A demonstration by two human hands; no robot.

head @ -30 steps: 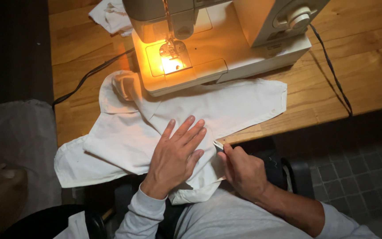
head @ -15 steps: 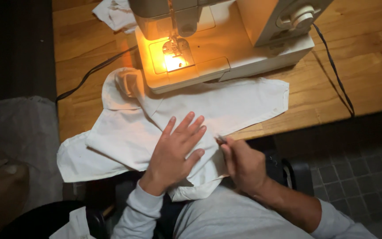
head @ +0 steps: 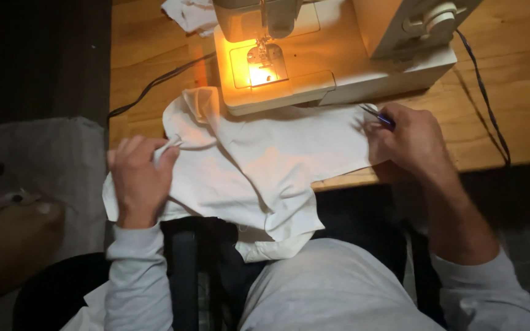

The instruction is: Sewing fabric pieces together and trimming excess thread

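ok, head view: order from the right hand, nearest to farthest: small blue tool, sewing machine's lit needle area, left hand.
1. small blue tool: held in the right hand, at the cloth's right edge.
2. lit needle area: up and to the left, on the sewing machine.
3. left hand: far side, pinching the white cloth.

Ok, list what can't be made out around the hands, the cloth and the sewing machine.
Head view only:
- Sewing machine: its upper body is cut off by the top edge.
- Small tool in the right hand: only a thin tip shows; the fingers hide the rest, so its kind is unclear.
- White cloth: its lower part drops off the table edge; the left hand covers the bunched corner.
- Needle area: washed out by lamp glare.
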